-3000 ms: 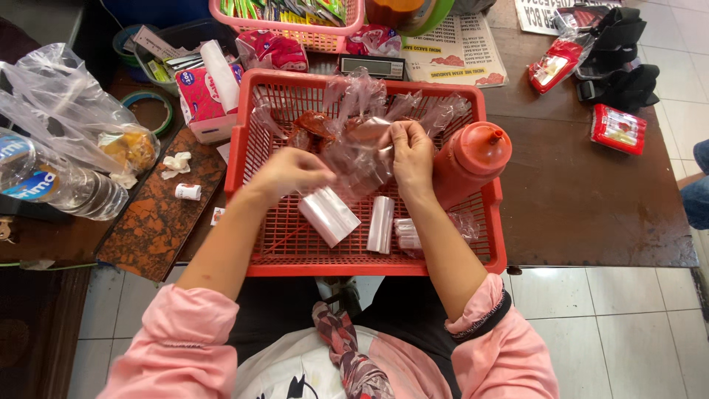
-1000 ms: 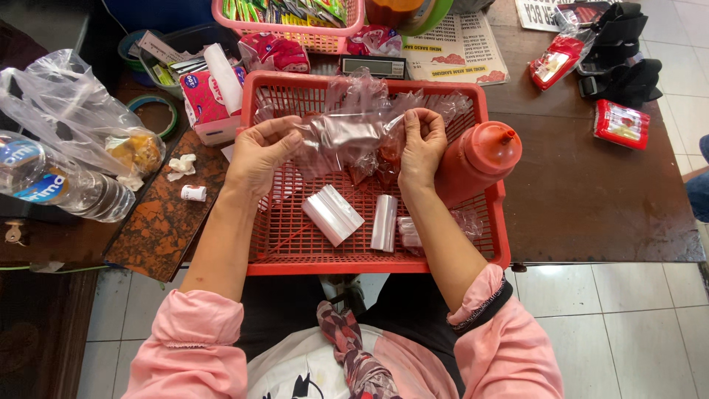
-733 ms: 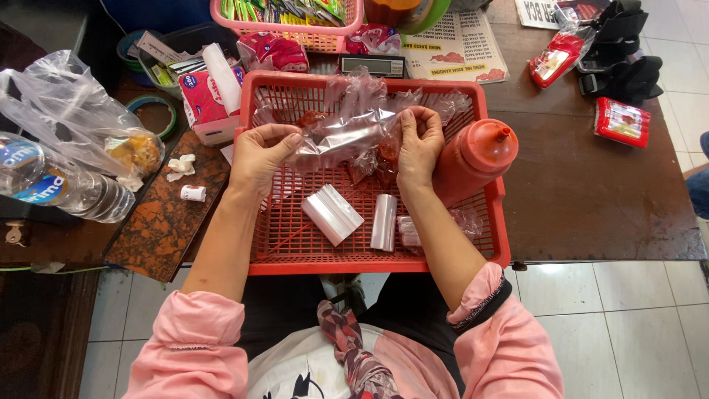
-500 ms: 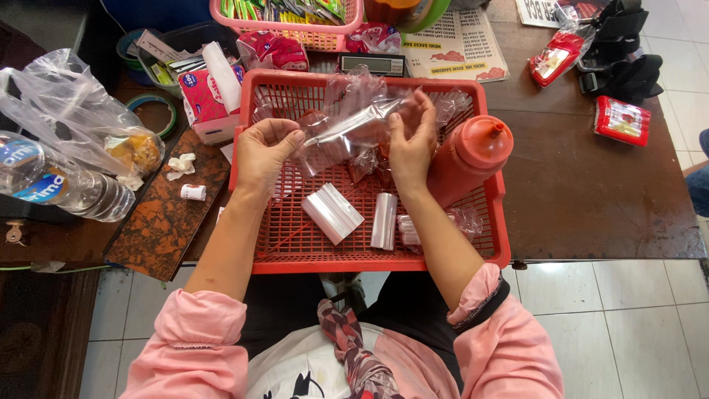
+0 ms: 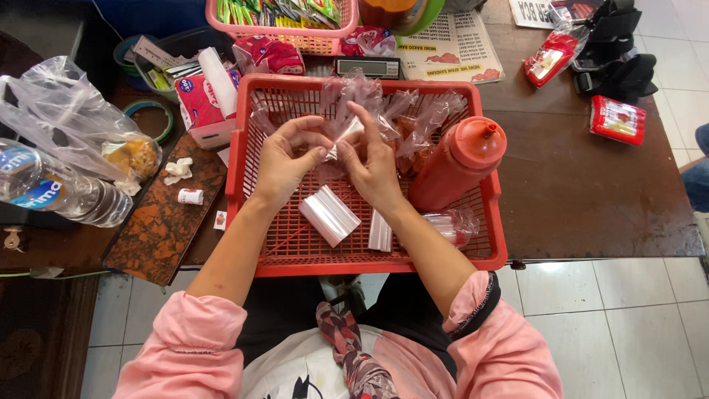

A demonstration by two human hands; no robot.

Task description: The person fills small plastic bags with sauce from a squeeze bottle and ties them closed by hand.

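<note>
Both my hands work over a red plastic basket (image 5: pixel 493 222) on a dark wooden table. My left hand (image 5: pixel 284 166) and my right hand (image 5: pixel 373 166) pinch the same small clear plastic bag (image 5: pixel 341 137) between their fingertips, twisting its top. Behind the hands lie several filled clear bags (image 5: pixel 421 118) holding red sauce. A red squeeze bottle (image 5: pixel 458 162) stands in the basket just right of my right hand. Two stacks of flat empty bags (image 5: pixel 329 216) lie on the basket floor below my hands.
A water bottle (image 5: pixel 52 188) and a crumpled clear bag (image 5: pixel 74 122) lie at the left. A tissue pack (image 5: pixel 203 100), tape roll (image 5: pixel 151 118) and pink basket (image 5: pixel 295 29) stand behind. Red packets (image 5: pixel 619 118) and a black pouch (image 5: pixel 617 44) are at the right.
My hands have drawn closer together over the basket's middle, and the clear bag that was stretched wide between them is now gathered and pinched at its top.
</note>
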